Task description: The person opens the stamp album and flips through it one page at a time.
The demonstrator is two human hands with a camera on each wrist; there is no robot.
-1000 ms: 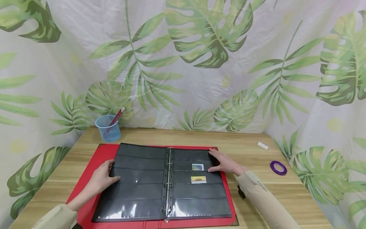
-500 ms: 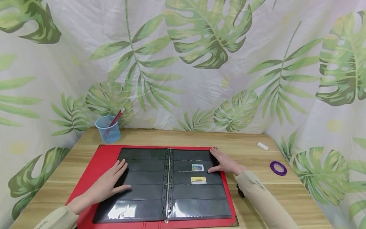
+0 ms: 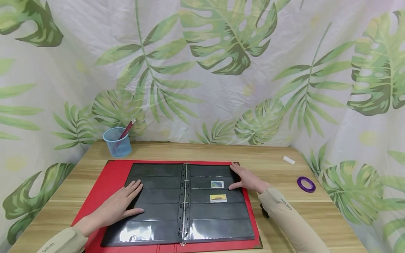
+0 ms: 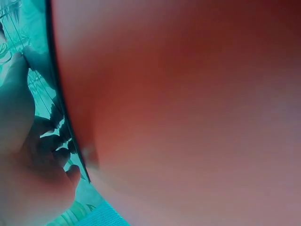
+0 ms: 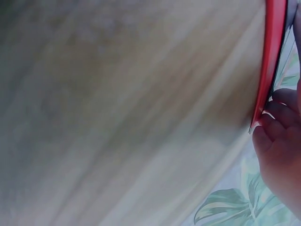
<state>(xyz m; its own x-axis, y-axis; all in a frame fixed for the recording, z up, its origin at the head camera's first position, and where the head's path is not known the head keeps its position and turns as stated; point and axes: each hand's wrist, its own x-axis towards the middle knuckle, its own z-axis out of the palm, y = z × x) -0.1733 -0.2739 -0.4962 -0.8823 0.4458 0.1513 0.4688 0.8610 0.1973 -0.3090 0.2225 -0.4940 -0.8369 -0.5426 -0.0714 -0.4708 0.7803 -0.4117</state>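
Note:
A red ring binder lies open on the wooden table. Its black left page has rows of clear pockets and shows no stamps. On the black right page, a blue-green stamp sits above a yellow stamp. My left hand rests on the left page's outer edge, fingers extended. At the right page's upper outer edge, my right hand rests with thumb and fingers spread. The right wrist view shows those fingers against the red cover edge. Metal rings run between the pages.
A blue cup holding dark red pencils stands at the back left. Towards the right lie a white eraser-like block and a purple roll of tape. A leaf-print curtain hangs behind the table.
The left page's raised outer edge has settled flat. My left hand has let go of that edge and spread its fingers over the page. My right hand has stayed in place.

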